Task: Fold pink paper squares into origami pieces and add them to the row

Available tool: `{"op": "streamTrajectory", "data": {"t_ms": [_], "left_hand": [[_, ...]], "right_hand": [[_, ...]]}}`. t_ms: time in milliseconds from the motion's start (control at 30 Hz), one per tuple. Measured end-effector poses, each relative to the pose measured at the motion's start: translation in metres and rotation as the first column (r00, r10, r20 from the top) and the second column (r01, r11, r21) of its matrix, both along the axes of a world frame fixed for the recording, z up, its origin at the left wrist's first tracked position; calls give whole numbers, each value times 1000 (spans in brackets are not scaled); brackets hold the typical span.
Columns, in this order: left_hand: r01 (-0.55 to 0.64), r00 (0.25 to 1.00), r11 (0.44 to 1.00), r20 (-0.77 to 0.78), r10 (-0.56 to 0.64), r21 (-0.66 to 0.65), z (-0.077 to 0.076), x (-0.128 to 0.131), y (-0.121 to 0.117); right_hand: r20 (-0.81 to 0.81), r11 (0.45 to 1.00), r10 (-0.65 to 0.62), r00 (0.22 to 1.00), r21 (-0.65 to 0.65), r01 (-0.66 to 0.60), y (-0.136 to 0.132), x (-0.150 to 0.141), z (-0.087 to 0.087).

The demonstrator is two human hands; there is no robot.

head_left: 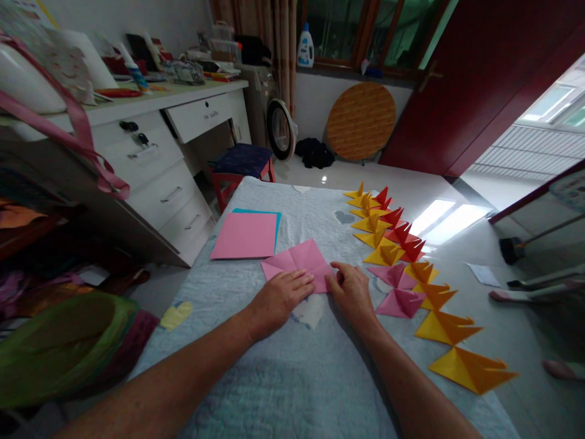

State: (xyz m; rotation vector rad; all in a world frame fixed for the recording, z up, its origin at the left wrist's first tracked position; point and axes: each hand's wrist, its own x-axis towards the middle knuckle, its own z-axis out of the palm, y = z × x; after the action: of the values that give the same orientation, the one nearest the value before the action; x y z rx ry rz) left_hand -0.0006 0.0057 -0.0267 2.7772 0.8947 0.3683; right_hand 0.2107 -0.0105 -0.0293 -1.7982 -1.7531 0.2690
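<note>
Resting: left hand (282,297) lay flat, fingers together, on creased pink paper sheet (299,256).
Three-o'clock edge: right hand (355,291) touched it; pinch could not be told.

Single head-worn camera, positioned above the near side of the cloth-covered table (274,372), facing forward and down. Left hand (284,297) and right hand (353,291) sit close, near mid-frame. Wide coverage: desk (158,164) to the left, window (338,30) far ahead at top, red door (457,79) upper right.

Open cloth (313,210) ahead, folded papers (397,277) right, paper stack (247,235) left
</note>
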Motion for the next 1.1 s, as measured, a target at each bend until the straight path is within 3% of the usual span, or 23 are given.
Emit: {"op": "streamTrajectory", "data": {"t_ms": [267, 500, 800, 1100], "left_hand": [[1, 996, 1000, 88, -3, 26, -1, -3, 0], [-12, 996, 1000, 85, 10, 24, 4, -2, -2], [-59, 985, 997, 165, 50, 52, -2, -3, -1], [-48, 987, 997, 157, 39, 53, 0, -4, -1]], "right_hand": [[-31, 997, 64, 997, -43, -65, -2, 4, 2], [-70, 996, 86, 994, -2, -87, -4, 1, 4], [-122, 969, 245, 962, 50, -241, -5, -2, 10], [-186, 985, 174, 967, 40, -170, -4, -1, 5]]}}
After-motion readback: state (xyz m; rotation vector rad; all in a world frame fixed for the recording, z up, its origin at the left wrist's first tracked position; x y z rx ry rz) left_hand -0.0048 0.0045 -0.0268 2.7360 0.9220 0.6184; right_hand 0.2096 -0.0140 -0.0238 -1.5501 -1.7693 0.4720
